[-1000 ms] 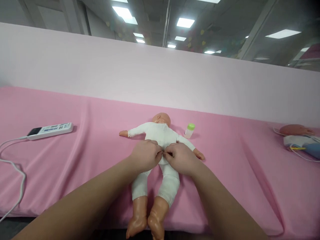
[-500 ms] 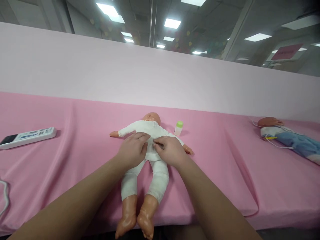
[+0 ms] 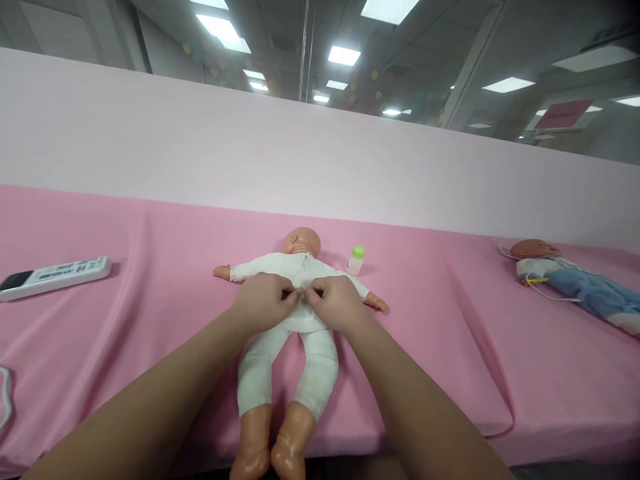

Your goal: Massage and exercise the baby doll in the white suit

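Head view: doll (image 3: 295, 293) lies on its back at the middle of the desk (image 3: 150, 267), dressed in a white suit (image 3: 320, 360).
Left hand (image 3: 263, 303): rests on the doll's belly, fingertips pinched on the suit's front seam; grip closed on cloth.
Right hand (image 3: 333, 303): mirrors it from the other side, fingertips pinched on the same seam, knuckles meeting the left hand's; grip closed on cloth.
Step in hand: closing or straightening the suit's front at the waist, by my reading.
Doing it well: keep both pinches close together at the seam, pull the two edges level before pressing, and hold the body flat so that the cloth does not twist.
Long axis: runs away from the person, head at the far end, bare feet at the near desk edge, arms spread to either side.
Bottle (image 3: 357, 259): small, green cap, upright just beside the doll's shoulder.
Remote (image 3: 55, 276): far left, flat on the desk.
Second doll (image 3: 575, 283): far right, lying down, well apart.
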`<state>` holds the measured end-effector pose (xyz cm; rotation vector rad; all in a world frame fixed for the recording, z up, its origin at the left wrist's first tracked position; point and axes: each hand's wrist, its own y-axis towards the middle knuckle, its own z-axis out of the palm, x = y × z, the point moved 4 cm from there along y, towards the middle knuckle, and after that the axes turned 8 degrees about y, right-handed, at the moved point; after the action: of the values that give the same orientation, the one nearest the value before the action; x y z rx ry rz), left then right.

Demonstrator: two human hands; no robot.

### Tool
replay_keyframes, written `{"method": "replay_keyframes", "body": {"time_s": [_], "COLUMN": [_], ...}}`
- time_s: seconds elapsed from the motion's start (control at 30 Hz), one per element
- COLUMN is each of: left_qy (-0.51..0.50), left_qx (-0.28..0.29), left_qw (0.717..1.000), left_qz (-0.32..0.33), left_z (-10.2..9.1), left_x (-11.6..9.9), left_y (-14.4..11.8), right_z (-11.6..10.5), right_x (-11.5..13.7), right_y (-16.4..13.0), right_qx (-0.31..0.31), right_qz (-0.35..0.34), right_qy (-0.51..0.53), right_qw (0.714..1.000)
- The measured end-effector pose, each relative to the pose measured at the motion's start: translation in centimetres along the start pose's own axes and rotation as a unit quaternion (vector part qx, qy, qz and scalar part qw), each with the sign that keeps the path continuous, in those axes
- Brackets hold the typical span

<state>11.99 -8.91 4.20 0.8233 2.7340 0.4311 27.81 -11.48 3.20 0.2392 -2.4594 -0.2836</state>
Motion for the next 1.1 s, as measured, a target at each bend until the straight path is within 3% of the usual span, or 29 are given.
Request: {"method": "replay_keyframes", "body": {"time_s": [0.07,0.2,0.27,0.43,0.57,0.77,0.87,1.1], "left_qy": [0.015,0.028,0.038,0.032,0.012,0.041,0.056,0.003], "left_qx": [0.004,-0.084,-0.101,-0.031,-0.006,-0.057,-0.051,0.02], "left_qw": [1.0,0.995,0.993,0.996,0.998,0.995,0.995,0.998], "left_qz": [-0.016,0.033,0.043,0.072,0.068,0.071,0.066,0.056], "left_z": [-0.1,0.2,0.9,2.8,2.7,3.0,3.9,4.3], "left_x": [0.1,-0.2,-0.1,-0.5,-0.9,-0.5,0.0,0.6], "left_y": [0.1,0.0,0.0,0.2,0.2,0.1,0.2,0.8], "right_z": [-0.2,-0.2,0.1,1.2,1.6,2.0,2.3,2.9], "right_x": [0.2,0.5,0.4,-0.3,-0.2,-0.1,-0.4,-0.7], "right_y": [0.0,0.1,0.3,0.7,0.9,0.9,1.0,1.6], "right_qx": [-0.025,-0.071,-0.066,-0.008,0.011,-0.051,-0.073,0.015], "right_qz": [-0.003,-0.032,-0.028,-0.008,-0.024,-0.053,-0.051,-0.054], "right_qy": [0.004,-0.005,-0.027,-0.075,-0.107,-0.122,-0.101,-0.058], "right_qw": [1.0,0.997,0.997,0.997,0.994,0.99,0.991,0.997]}}
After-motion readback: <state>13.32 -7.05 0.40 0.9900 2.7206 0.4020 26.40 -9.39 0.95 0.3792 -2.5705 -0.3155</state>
